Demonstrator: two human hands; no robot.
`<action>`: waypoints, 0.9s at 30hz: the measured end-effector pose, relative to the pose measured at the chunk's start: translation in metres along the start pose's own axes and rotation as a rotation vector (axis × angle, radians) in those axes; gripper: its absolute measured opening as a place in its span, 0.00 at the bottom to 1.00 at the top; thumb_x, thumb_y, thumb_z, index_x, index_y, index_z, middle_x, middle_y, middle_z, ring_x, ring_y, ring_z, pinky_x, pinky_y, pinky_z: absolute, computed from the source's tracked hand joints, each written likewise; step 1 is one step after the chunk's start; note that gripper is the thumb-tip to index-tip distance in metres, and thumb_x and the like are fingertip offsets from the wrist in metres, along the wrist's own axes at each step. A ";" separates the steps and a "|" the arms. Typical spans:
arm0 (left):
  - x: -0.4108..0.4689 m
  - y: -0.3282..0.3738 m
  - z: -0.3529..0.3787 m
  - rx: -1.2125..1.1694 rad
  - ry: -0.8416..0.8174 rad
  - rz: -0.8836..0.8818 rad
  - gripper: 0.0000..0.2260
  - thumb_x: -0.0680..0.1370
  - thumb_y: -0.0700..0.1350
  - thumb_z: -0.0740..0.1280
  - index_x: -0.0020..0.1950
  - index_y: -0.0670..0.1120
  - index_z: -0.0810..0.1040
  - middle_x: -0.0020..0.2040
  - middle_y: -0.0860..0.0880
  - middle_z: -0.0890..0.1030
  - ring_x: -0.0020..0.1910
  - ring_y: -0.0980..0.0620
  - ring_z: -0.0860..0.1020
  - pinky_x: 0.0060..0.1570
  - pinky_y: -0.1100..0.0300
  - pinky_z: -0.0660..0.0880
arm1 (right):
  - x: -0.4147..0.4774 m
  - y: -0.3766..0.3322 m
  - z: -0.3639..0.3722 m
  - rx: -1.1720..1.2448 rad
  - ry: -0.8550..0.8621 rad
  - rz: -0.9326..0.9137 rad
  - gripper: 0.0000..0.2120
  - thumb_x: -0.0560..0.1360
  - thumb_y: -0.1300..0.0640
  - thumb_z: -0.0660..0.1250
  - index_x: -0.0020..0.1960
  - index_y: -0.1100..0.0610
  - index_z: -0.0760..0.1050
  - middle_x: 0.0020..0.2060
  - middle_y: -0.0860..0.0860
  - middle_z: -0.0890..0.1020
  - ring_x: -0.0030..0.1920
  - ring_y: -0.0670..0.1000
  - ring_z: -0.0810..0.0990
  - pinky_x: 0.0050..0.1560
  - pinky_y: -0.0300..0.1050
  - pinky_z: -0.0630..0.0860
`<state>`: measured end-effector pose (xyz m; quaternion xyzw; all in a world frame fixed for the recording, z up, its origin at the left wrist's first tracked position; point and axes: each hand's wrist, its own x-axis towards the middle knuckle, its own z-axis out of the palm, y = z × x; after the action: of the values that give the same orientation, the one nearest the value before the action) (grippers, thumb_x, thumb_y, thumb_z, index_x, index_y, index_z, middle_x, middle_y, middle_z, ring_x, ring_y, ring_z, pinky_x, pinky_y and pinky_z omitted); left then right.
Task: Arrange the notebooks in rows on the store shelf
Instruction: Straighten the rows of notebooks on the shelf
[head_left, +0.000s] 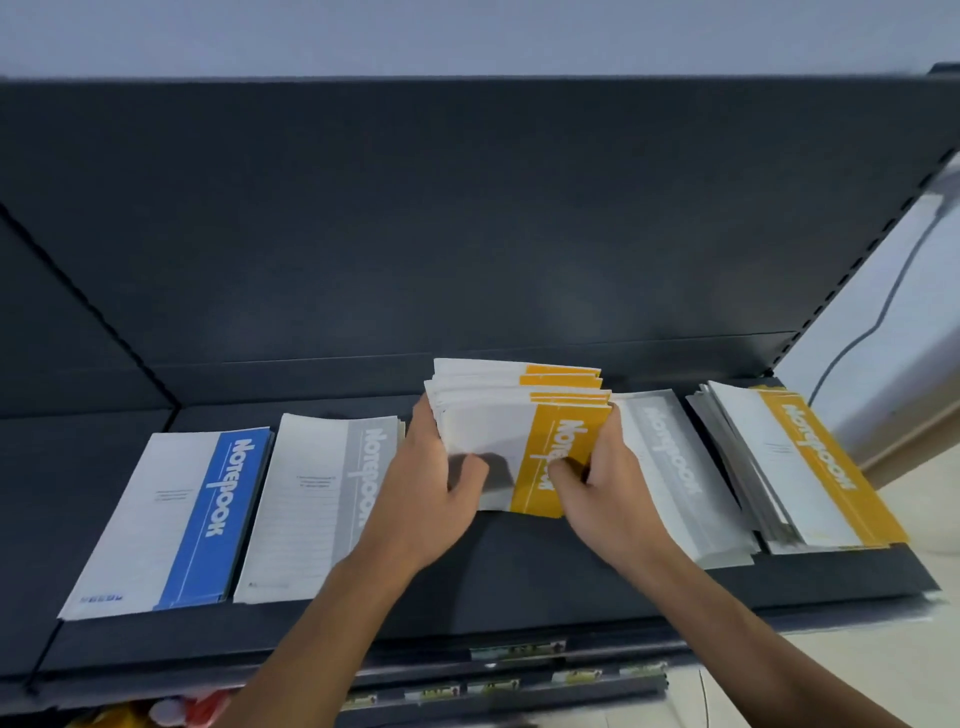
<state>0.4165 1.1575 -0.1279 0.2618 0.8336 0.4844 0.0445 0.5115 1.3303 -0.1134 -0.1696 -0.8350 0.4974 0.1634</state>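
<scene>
A stack of yellow-spined notebooks (519, 415) is held above the middle of the dark shelf (519, 571), its sheets slightly fanned. My left hand (431, 478) grips the stack's left edge, thumb on the white cover. My right hand (597, 478) grips its right, yellow edge, thumb on top. On the shelf lie a blue-spined stack (176, 519) at the left, a grey-spined stack (317, 499) beside it, another grey-spined stack (675, 467) right of my hands, and a yellow-spined stack (800, 467) at the far right.
The shelf's dark back panel (467, 234) rises behind the stacks. Lower shelf edges with price labels (519, 652) run below. A pale wall with a hanging cable (883, 306) is at the right. Red and yellow goods (171, 714) show at the bottom left.
</scene>
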 end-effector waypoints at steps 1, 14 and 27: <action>-0.001 -0.002 0.000 -0.004 -0.007 -0.006 0.25 0.75 0.48 0.64 0.71 0.62 0.61 0.61 0.66 0.73 0.60 0.67 0.73 0.50 0.70 0.71 | 0.000 0.000 0.002 -0.012 -0.009 0.011 0.15 0.78 0.60 0.65 0.58 0.45 0.65 0.43 0.41 0.81 0.40 0.42 0.82 0.34 0.36 0.77; 0.002 0.007 -0.009 0.025 -0.032 -0.022 0.30 0.74 0.54 0.64 0.72 0.65 0.55 0.56 0.66 0.77 0.55 0.60 0.78 0.44 0.68 0.77 | 0.002 -0.002 -0.009 -0.020 -0.067 0.049 0.18 0.79 0.58 0.67 0.59 0.40 0.64 0.49 0.36 0.82 0.49 0.38 0.83 0.44 0.41 0.82; 0.001 0.004 -0.014 0.129 -0.108 0.014 0.38 0.79 0.45 0.63 0.79 0.66 0.44 0.69 0.58 0.72 0.58 0.58 0.76 0.54 0.59 0.74 | 0.008 0.007 -0.004 -0.169 -0.132 0.142 0.19 0.79 0.60 0.67 0.61 0.43 0.62 0.48 0.36 0.79 0.46 0.37 0.80 0.38 0.31 0.73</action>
<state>0.4129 1.1491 -0.1170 0.2956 0.8577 0.4151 0.0689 0.5071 1.3397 -0.1175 -0.2085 -0.8688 0.4455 0.0573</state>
